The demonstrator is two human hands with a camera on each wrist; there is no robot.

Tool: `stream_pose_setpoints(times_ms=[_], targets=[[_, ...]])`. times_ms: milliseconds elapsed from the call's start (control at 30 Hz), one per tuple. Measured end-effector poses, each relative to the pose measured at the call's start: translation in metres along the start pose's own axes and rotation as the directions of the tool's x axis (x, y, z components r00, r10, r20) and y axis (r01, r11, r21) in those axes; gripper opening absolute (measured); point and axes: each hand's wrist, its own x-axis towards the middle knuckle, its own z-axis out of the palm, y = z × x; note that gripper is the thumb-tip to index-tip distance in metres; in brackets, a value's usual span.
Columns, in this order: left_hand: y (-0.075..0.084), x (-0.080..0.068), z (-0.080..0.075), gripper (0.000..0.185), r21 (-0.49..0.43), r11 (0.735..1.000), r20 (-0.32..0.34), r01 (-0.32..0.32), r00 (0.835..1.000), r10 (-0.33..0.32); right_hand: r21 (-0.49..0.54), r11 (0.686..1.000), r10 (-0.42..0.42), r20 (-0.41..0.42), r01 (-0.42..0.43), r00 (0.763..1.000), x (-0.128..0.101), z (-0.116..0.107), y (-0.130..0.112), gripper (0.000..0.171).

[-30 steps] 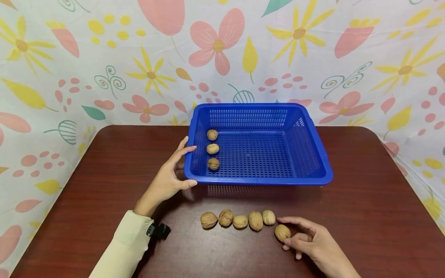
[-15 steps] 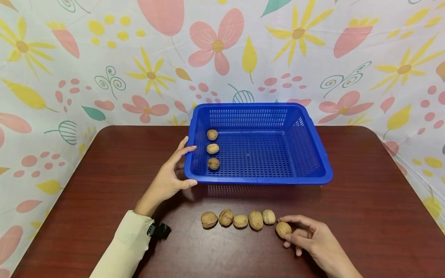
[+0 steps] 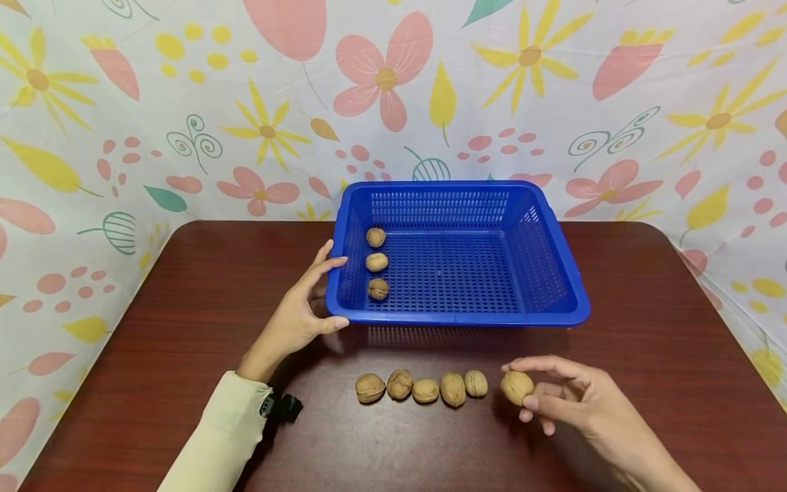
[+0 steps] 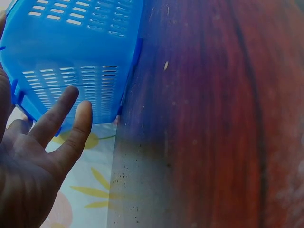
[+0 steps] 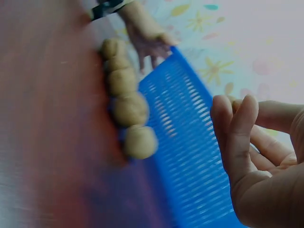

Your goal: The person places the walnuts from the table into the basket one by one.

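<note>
My right hand pinches a walnut between thumb and fingertips, lifted a little off the brown table, right of a row of several walnuts. In the right wrist view that row of walnuts lies before the blue basket, and my curled fingers hide the held nut. My left hand rests with straight fingers against the near left corner of the blue basket. Three walnuts lie in a line along the basket's left side. The left wrist view shows my left hand's fingers beside the basket wall.
A flowered cloth hangs behind and to both sides of the table. A dark wrist strap sits on the left sleeve. The basket's middle and right hold nothing.
My right hand has closed on the loose walnut at the row's right end and raised it up and slightly right off the table. The left hand and basket have stayed put.
</note>
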Motion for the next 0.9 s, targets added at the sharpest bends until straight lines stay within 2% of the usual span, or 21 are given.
stream_pose_setpoints(times_ms=[200,367,500,600,700,800,900], targets=[[0.000,0.000,0.000,0.087,-0.001,1.000,0.006,-0.002,1.000,0.002,0.065,0.991,-0.123,0.057,0.119,0.991,0.018,-0.009,-0.027,0.044],[0.000,0.000,0.000,0.088,-0.001,1.000,0.005,0.000,1.000,0.000,0.107,0.984,-0.150,0.045,0.145,0.988,0.038,-0.017,-0.050,0.045],[0.000,0.000,0.000,0.087,-0.001,1.000,0.001,0.002,1.000,-0.002,0.140,0.978,-0.162,0.037,0.155,0.986,0.067,-0.027,-0.071,0.043],[0.001,-0.001,0.000,0.087,-0.002,1.000,0.004,0.003,1.000,-0.003,0.124,0.983,-0.142,0.055,0.135,0.988,0.094,-0.035,-0.089,0.038],[0.001,-0.001,0.000,0.088,-0.007,1.000,0.007,0.004,1.000,-0.004,0.100,0.992,-0.087,0.116,0.075,0.989,0.122,-0.043,-0.104,0.036],[0.000,-0.001,0.000,0.088,-0.005,1.000,0.010,-0.001,1.000,0.001,0.111,0.994,-0.034,0.195,0.013,0.980,0.150,-0.049,-0.110,0.034],[0.000,-0.002,0.000,0.087,-0.003,1.000,0.009,-0.002,1.000,0.002,0.140,0.989,0.005,0.240,-0.040,0.971,0.175,-0.052,-0.109,0.033]])
